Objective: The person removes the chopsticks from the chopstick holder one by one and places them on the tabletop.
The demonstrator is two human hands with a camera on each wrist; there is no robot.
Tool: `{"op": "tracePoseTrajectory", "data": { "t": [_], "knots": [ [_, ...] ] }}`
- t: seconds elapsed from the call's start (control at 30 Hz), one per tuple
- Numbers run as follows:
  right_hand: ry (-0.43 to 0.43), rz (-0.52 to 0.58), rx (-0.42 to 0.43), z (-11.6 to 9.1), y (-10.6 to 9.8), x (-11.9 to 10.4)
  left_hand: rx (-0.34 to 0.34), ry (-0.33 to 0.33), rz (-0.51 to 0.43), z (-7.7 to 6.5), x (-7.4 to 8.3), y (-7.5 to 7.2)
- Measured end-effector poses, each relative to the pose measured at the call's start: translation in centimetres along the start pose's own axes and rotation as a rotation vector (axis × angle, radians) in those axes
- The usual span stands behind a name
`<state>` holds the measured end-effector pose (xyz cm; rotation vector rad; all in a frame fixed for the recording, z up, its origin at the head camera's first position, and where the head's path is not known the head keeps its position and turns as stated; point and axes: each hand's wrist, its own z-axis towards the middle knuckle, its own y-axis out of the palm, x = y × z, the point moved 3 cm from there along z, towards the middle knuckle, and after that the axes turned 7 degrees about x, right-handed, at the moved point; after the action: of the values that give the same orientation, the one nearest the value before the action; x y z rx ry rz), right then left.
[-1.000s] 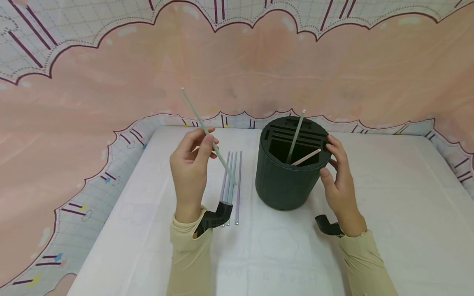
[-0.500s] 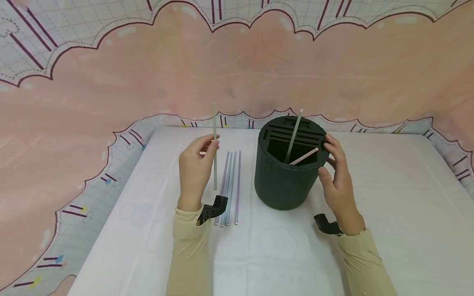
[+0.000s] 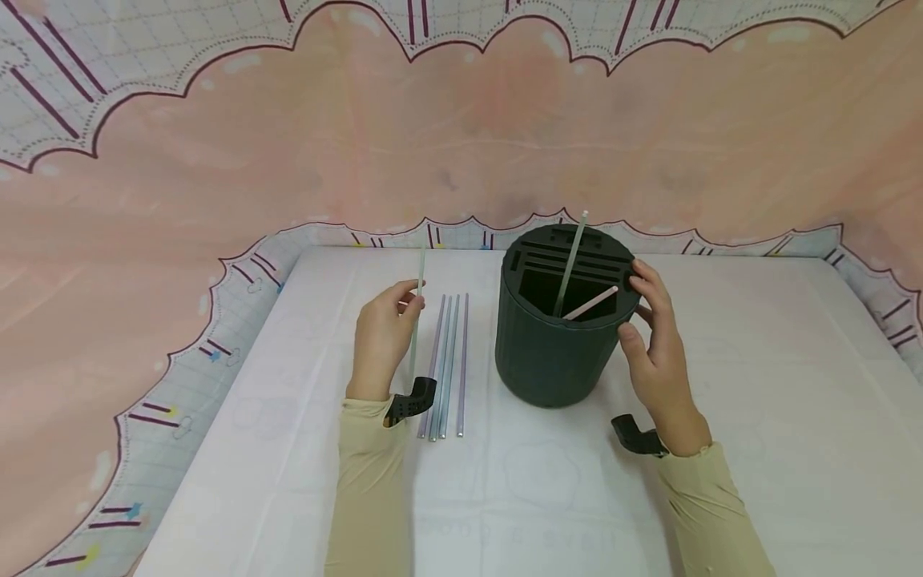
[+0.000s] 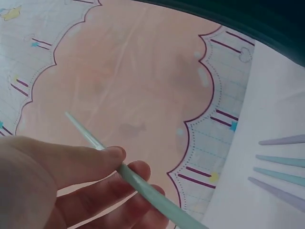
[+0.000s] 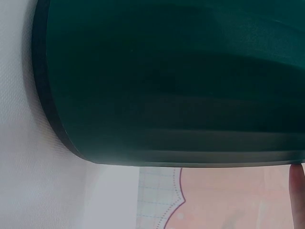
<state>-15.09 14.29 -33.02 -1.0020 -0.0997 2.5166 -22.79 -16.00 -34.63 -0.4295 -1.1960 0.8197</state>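
Note:
My left hand [image 3: 382, 340] pinches a thin pale green stick [image 4: 138, 183] between thumb and fingertips, left of the sticks on the table. The stick stands nearly upright in the head view. A dark green round holder [image 3: 544, 361] with a slotted top stands to the right. My right hand [image 3: 659, 353] grips its right side near the rim, thumb in front and fingers behind. A pale green stick [image 3: 573, 260] leans up out of the holder's large opening, and a pink stick [image 3: 591, 303] slants across it. Their lower ends are hidden inside.
Several lilac and pale blue sticks [image 3: 461, 369] lie side by side on the white table [image 3: 519, 497], between my left hand and the holder. A peach patterned cloth [image 3: 461, 144] hangs behind the table. A black wrist mount [image 3: 414, 401] projects from each sleeve.
My left hand has moved slightly right and lower, turning the pale green stick from a slant to nearly upright. My right hand stays on the holder.

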Motion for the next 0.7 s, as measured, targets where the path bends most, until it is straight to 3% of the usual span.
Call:
{"op": "tracePoseTrajectory", "data": {
  "t": [0.5,0.7],
  "knots": [
    [0.003,0.006,-0.005,0.1,0.0,0.1,-0.227,-0.129,0.114,-0.1,-3.1,2.6],
    [-0.001,0.000,-0.004,0.1,0.0,0.0,-0.268,-0.155,0.170,-0.4,-4.1,3.6]
  ]
}}
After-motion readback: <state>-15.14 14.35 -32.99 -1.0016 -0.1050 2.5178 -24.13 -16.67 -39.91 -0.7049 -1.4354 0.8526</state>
